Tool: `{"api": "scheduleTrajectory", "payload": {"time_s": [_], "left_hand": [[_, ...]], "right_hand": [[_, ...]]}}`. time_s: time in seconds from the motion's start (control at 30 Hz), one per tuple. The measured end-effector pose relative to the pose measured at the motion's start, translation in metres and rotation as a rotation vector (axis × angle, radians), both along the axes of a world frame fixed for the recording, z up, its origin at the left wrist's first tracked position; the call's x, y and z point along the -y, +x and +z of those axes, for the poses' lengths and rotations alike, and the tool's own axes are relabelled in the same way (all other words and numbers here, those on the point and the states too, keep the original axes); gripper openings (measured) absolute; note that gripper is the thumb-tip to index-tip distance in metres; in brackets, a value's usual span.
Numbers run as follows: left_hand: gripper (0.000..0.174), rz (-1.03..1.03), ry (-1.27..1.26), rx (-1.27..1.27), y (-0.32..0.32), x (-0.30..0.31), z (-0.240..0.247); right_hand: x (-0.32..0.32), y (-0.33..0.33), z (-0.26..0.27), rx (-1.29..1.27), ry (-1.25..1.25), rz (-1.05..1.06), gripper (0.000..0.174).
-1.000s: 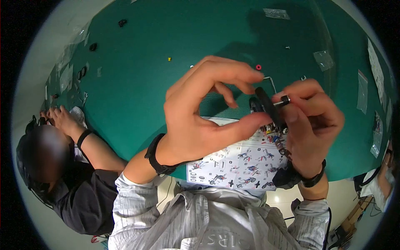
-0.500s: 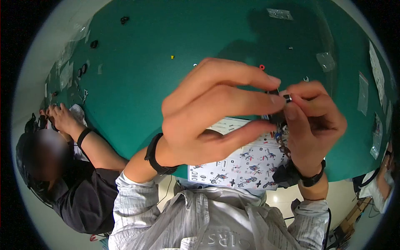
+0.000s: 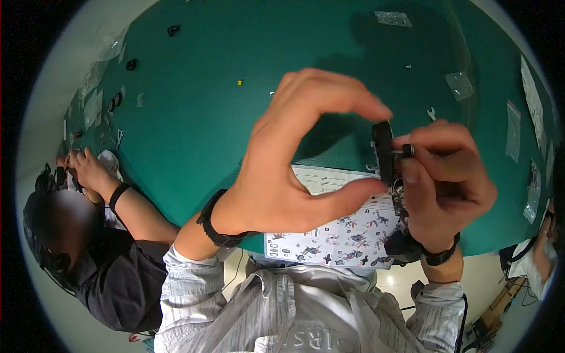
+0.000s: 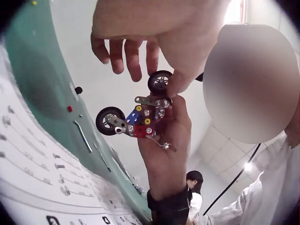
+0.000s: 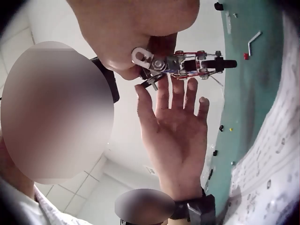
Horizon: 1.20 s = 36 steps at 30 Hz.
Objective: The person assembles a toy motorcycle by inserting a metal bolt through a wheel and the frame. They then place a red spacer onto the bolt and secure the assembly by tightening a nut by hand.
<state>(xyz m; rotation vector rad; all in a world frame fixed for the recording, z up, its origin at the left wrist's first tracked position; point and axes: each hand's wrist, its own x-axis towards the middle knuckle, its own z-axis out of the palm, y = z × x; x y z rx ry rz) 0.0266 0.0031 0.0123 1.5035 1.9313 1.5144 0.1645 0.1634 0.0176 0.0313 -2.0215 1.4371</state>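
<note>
Both hands are at a small toy motorcycle built of metal strips, screws and red and blue plates, held up above the table. My right hand pinches it near a short rod with a black cap, beside one wheel. That black wheel stands nearly edge-on in the head view. My left hand curves around it, thumb at the lower rim and index fingertip at the upper rim; its other fingers extend apart. The second wheel hangs free on the model's far end. Fingers hide part of the frame.
A printed instruction sheet lies below the hands. On the green table are a small wrench, a yellow part, a screw, a hex key and plastic bags. Another person's hand works at the left.
The wheel has gone from tilted to nearly edge-on. My left fingers, stretched across it half a second ago, have drawn back to a wide curve around its rim. My right hand keeps its hold.
</note>
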Motion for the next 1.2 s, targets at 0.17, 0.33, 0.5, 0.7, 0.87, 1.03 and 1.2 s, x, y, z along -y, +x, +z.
{"api": "scheduleTrajectory", "payload": {"time_s": [0.17, 0.33, 0.5, 0.7, 0.87, 1.03, 1.2], "left_hand": [[0.075, -0.076, -0.051, 0.099, -0.008, 0.007, 0.001], [0.073, 0.004, -0.034, 0.111, 0.003, 0.000, 0.005], [0.072, -0.095, -0.056, 0.059, -0.011, 0.009, 0.001], [0.085, -0.061, -0.064, 0.070, -0.004, 0.007, 0.004], [0.087, -0.222, -0.027, -0.033, -0.019, 0.008, -0.007], [0.077, -0.061, -0.008, 0.091, 0.004, 0.000, 0.007], [0.074, -0.221, 0.001, 0.014, -0.013, 0.008, -0.002]], "right_hand": [[-0.002, 0.000, 0.003, 0.000, 0.034, 0.046, 0.011], [0.000, 0.000, 0.005, 0.002, 0.079, 0.031, 0.013], [0.002, 0.000, 0.006, 0.009, 0.092, 0.016, 0.013], [-0.001, -0.002, 0.007, -0.039, 0.158, 0.006, 0.015], [0.002, -0.003, 0.007, -0.071, 0.190, 0.026, 0.018], [0.001, -0.001, 0.007, -0.063, 0.224, -0.002, 0.019], [0.003, 0.003, 0.011, -0.042, 0.248, 0.002, 0.019]]}}
